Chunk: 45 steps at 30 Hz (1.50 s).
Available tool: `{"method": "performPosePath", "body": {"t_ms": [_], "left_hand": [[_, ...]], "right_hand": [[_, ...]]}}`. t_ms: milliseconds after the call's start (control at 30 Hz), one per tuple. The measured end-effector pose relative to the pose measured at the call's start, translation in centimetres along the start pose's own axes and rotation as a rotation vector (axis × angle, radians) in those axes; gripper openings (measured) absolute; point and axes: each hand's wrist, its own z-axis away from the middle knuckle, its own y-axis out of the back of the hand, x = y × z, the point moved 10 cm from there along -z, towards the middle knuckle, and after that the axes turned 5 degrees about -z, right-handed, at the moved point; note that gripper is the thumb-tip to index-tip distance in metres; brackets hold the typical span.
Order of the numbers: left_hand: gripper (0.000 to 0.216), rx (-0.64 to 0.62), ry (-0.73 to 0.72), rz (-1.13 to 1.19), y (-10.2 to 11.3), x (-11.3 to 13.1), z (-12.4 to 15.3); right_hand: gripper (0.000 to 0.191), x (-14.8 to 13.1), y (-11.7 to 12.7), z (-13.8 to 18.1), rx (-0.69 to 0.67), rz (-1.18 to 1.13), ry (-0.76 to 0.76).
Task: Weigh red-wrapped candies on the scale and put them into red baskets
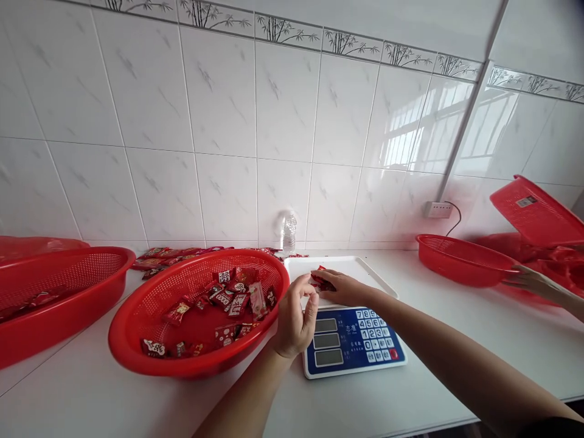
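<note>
My right hand [344,288] reaches over the pan of a white digital scale [351,344], its fingers bent over small red wrapped packets [322,281] that it partly hides. Close beside it, my left hand [295,319] is loosely cupped, thumb apart from the fingers, with nothing visible in it. It hovers between the scale and a red plastic basket [132,356]. Inside that basket lie several red snack packets [238,304] with printed wrappers. The scale has a blue keypad panel and three grey displays.
Another red basket [116,267] stands at far left. Loose packets [159,258] and a clear bottle [289,233] line the tiled wall. At right, another person's hand [531,280] touches a red basin [460,258]; a tilted red basket [538,210] rises behind. A socket [438,210] is on the wall.
</note>
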Motion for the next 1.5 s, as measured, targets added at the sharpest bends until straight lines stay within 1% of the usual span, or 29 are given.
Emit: {"method": "performPosePath", "body": {"t_ms": [100,167,400,567,733,900,967,1033,1133,1300,1400,1500], "left_hand": [[0.041,-0.010,-0.019,-0.018,-0.1,0.0,0.0],[0.041,-0.018,-0.030,-0.025,-0.2,0.0,0.0],[0.039,-0.034,-0.038,-0.001,-0.3,-0.2,0.0],[0.038,-0.041,-0.018,0.000,-0.4,-0.4,-0.1],[0.037,-0.077,-0.005,-0.001,-0.8,-0.5,0.0],[0.038,-0.098,-0.004,-0.023,-1.0,-0.6,0.1],[0.038,-0.101,0.005,-0.030,-1.0,-0.8,0.0],[0.038,-0.096,0.007,-0.031,-1.0,-0.9,0.0],[0.038,-0.089,-0.003,-0.021,-0.9,-0.8,-0.1],[0.039,-0.107,0.000,-0.007,-1.2,-0.7,0.0],[0.038,-0.116,0.009,-0.005,-1.3,-0.6,0.0],[0.039,-0.123,0.010,-0.025,-1.2,-0.5,0.0]], "right_hand": [[0.047,0.5,0.2,-0.2,0.034,0.017,-0.004],[0.040,0.7,0.8,-0.4,0.079,0.025,-0.013],[0.031,1.4,4.2,0.2,0.302,0.071,-0.118],[0.031,2.0,6.1,1.1,0.404,0.078,-0.192],[0.031,2.9,7.5,1.0,0.500,0.112,-0.239],[0.034,3.0,9.2,1.0,0.537,0.155,-0.258],[0.035,3.1,10.3,1.5,0.528,0.174,-0.272],[0.036,3.9,11.5,2.6,0.510,0.201,-0.301],[0.038,6.5,13.6,5.2,0.485,0.257,-0.385],[0.040,13.6,16.9,11.8,0.488,0.340,-0.602],[0.045,18.2,17.8,16.1,0.493,0.342,-0.726],[0.051,21.9,17.9,19.9,0.510,0.313,-0.805]]}}
